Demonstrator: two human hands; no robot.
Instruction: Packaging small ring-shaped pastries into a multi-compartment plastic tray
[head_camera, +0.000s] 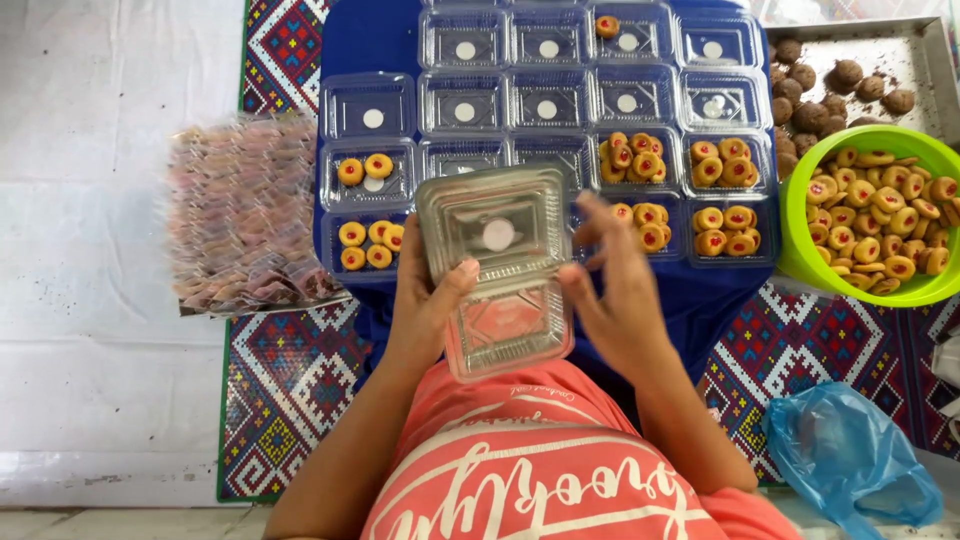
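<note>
At frame centre, a clear hinged container (505, 270) is held opened out above the blue cloth (370, 40). Left hand (425, 305) pinches its left edge, thumb on top; right hand (618, 290) rests spread, fingertips at the right edge, not clamped. Long axis runs top to bottom of frame, slightly tilted; lid half points to the upper frame, tray half toward the person's pink shirt (545, 460). To do it well, judged: steady both halves, hinge flat, cavity up. Green bowl (800, 262) of jam cookies (880, 215) sits right.
</note>
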